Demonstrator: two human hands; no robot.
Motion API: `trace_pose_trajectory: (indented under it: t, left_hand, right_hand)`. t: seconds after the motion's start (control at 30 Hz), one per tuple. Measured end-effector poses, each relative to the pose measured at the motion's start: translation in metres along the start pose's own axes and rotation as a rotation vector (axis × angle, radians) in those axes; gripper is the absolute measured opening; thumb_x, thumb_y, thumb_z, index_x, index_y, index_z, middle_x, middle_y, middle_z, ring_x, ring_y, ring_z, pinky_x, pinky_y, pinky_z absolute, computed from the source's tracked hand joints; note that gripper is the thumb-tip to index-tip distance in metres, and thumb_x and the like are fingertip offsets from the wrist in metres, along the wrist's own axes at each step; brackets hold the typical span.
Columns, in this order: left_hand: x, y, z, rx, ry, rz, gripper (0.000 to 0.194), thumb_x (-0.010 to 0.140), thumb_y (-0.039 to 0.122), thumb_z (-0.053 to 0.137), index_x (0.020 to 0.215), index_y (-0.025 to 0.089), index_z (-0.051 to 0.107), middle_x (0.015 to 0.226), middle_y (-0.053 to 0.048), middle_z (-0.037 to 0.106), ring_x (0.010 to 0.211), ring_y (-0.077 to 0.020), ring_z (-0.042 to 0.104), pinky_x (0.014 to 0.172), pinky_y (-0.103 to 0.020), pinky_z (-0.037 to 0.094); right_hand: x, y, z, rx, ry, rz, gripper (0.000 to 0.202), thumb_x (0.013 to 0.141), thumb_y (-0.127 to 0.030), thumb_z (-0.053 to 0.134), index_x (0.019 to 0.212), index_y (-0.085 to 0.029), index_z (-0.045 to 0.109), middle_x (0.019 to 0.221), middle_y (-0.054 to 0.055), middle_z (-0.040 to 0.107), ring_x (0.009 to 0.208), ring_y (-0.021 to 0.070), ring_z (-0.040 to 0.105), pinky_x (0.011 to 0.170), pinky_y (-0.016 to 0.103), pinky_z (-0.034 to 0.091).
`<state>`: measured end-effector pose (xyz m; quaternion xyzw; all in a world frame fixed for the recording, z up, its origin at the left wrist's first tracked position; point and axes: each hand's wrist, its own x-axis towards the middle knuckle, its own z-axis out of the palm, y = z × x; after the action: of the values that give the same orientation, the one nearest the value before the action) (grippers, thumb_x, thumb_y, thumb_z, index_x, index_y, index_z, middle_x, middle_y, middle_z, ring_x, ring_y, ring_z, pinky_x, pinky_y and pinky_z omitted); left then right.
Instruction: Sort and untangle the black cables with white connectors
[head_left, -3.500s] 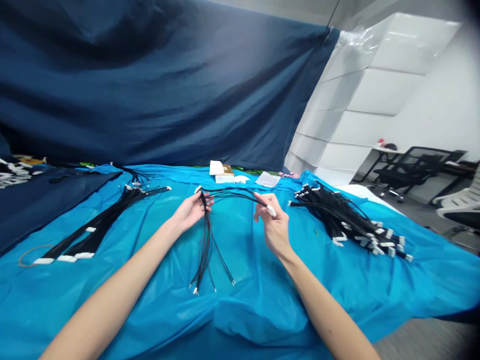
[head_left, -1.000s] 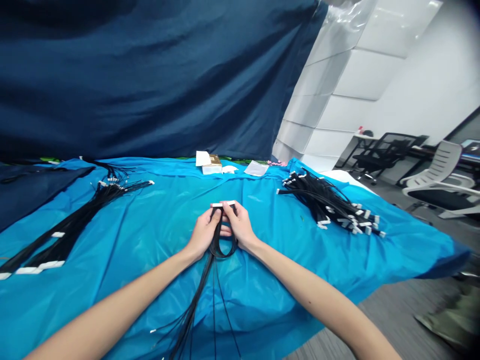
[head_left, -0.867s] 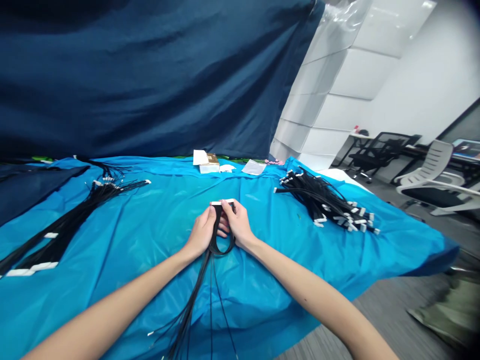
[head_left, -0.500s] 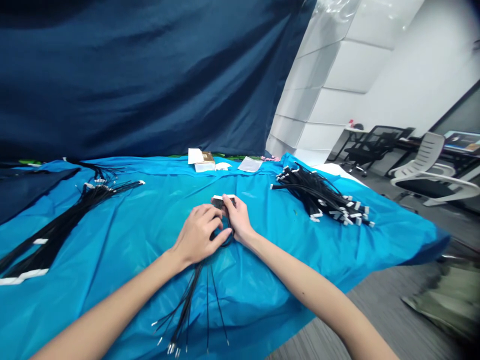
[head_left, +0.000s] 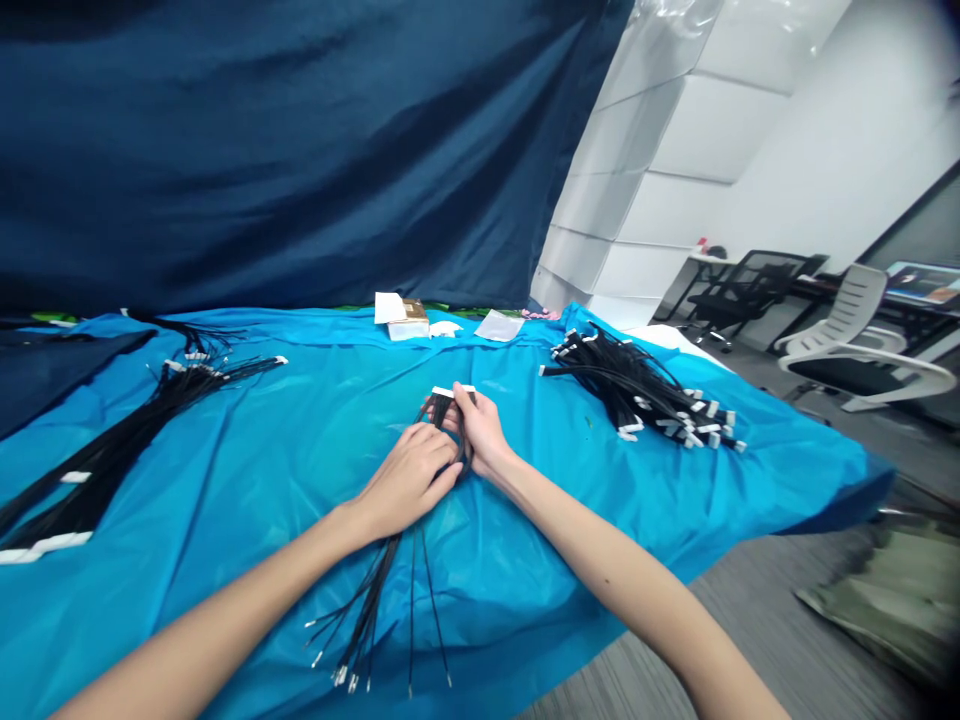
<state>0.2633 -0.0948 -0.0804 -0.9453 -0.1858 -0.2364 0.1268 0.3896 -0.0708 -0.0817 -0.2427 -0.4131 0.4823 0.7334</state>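
Note:
A black wire harness [head_left: 375, 600] with a white connector [head_left: 444, 393] at its far end lies between my hands. The thumb of my right hand [head_left: 478, 430] presses on the wires just below the connector, with the fingers beneath them. My left hand [head_left: 412, 470] is closed over the wires a little nearer to me, its fingertips close to the right hand. From under the left hand the loose wire ends, tipped with small metal terminals, fan out toward the front edge. What the left fingertips pinch is partly hidden.
Black wire harnesses with white connectors [head_left: 142, 420] lie at the left, and a pile of black cables [head_left: 637, 385] at the right. A small open box [head_left: 407, 322] and a clear plastic bag [head_left: 499, 326] rest at the back of the blue cloth [head_left: 285, 500]. An office chair [head_left: 862, 350] stands beyond.
My left hand has slid slightly down toward me along the wires, uncovering more of them below the connector. The right hand stays at the connector, moved slightly right.

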Motion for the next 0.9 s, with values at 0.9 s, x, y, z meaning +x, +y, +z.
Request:
trace_pose_trajectory:
  t: [0.9]
  left_hand:
    - [0.002, -0.027, -0.048, -0.177, 0.396, -0.217, 0.024, 0.087, 0.031, 0.04, 0.098, 0.017, 0.057, 0.075, -0.002, 0.055, 0.069, -0.0122, 0.052, 0.065, -0.024, 0.042]
  right_hand:
    - [-0.006, -0.001, -0.001, 0.072, -0.183, 0.167, 0.031, 0.074, -0.042, 0.061, 0.085, -0.013, 0.056, 0.073, 0.005, 0.063, 0.066, 0.0133, 0.06, 0.052, 0.024, 0.05]
